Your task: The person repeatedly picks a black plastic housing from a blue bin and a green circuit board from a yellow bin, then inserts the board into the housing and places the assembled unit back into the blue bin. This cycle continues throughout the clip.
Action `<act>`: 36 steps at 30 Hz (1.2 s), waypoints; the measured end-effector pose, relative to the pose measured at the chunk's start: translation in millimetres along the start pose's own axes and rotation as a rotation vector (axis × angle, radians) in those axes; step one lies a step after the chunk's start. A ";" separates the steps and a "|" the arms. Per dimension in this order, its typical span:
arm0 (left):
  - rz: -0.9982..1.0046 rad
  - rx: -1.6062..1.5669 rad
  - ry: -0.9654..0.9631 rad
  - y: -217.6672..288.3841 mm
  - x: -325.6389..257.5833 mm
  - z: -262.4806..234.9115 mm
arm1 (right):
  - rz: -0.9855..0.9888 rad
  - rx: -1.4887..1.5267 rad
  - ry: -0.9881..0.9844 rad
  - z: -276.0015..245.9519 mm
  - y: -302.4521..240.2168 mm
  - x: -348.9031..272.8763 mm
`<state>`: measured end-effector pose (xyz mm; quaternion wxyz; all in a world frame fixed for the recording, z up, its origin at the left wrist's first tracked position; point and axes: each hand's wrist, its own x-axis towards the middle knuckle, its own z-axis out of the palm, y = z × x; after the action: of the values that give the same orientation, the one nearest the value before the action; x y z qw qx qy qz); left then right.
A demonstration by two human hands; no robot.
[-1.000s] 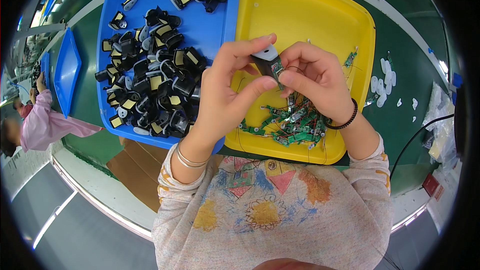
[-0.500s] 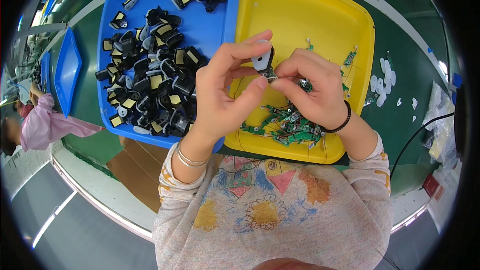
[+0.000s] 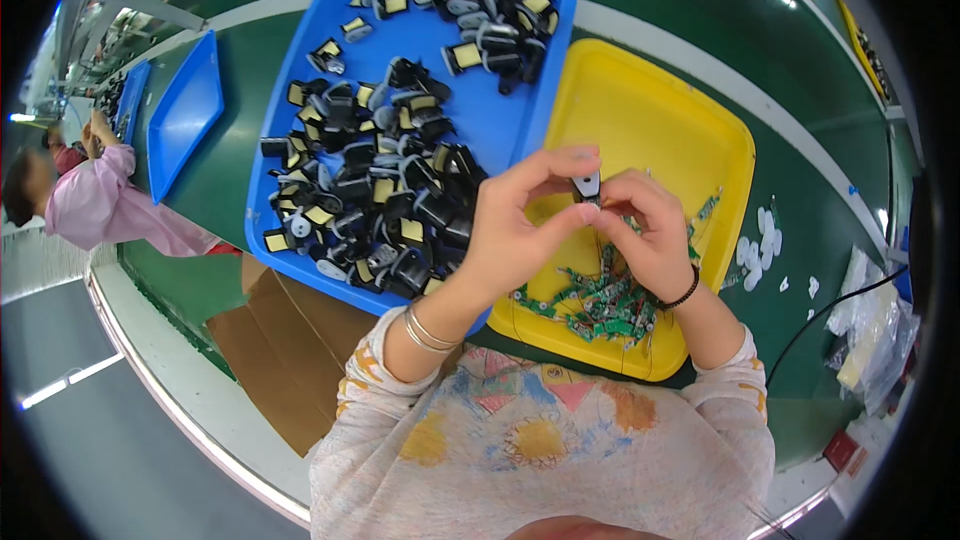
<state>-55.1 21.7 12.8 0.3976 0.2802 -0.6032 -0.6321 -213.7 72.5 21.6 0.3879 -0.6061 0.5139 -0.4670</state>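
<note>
Between the thumb and fingers of my left hand [image 3: 515, 225] is a small black plastic housing with a grey-white cap [image 3: 588, 184]. My right hand [image 3: 652, 245] is closed in a pinch at the lower end of that housing. Whatever its fingertips grip is hidden. Both hands are over the yellow tray [image 3: 665, 110]. Below them in this tray lies a heap of small green circuit boards [image 3: 605, 310] with thin wires. To the left, the blue tray [image 3: 495, 125] holds many black housings [image 3: 350, 185] with pale yellow pads and grey caps.
White oval pieces [image 3: 757, 250] lie on the green table [image 3: 700, 25] right of the yellow tray. Clear plastic bags [image 3: 868, 315] and a black cable [image 3: 825, 310] are further right. An empty-looking blue tray [image 3: 185, 120] and a person in pink [image 3: 115, 200] are at left.
The view has shifted, so the trays appear lower and further right. My hands stay together at the housing, which now shows less of its cap.
</note>
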 end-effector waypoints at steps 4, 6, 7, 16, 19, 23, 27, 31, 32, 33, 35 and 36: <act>0.079 0.237 0.047 5.4 4.7 -7.9 | -0.011 -0.072 -0.043 -7.6 -5.3 15.8; 0.206 0.576 0.163 10.3 12.4 -16.5 | -0.110 -0.271 -0.044 -22.4 0.9 43.6; 0.250 0.840 0.218 7.7 16.1 -26.8 | -0.182 -0.426 -0.033 -33.3 7.8 65.9; 0.055 1.709 0.253 -4.1 50.6 -78.2 | -0.057 -1.139 0.087 -144.9 117.5 200.3; 0.067 1.803 0.180 -13.0 62.4 -94.4 | -0.029 -0.933 0.044 -152.2 130.7 192.6; 0.084 1.811 0.094 -21.2 76.3 -98.1 | -0.403 -0.928 0.190 -148.6 101.4 146.8; 0.207 1.706 0.183 -10.1 70.8 -102.7 | -0.255 -0.817 0.109 -117.5 47.1 65.9; 0.323 1.633 0.193 0.0 61.6 -94.9 | 0.339 -0.899 -0.071 -73.2 20.9 2.2; 0.360 1.606 0.196 3.6 57.7 -90.3 | 0.366 -0.951 -0.074 -64.3 21.1 -2.6; 0.400 1.580 0.200 9.2 55.0 -86.0 | 0.390 -1.003 -0.074 -56.6 23.2 -5.4; 0.372 1.443 0.210 17.6 51.1 -78.6 | 0.252 -1.087 0.068 -41.6 32.1 -14.2; 0.354 1.374 0.214 21.2 50.0 -74.9 | 0.170 -1.059 0.080 -40.9 38.2 -14.6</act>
<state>-15.5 -59.9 31.3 0.2852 0.4255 -0.8589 -0.0045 -263.6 80.8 -6.4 0.0457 -0.6568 0.7407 -0.1336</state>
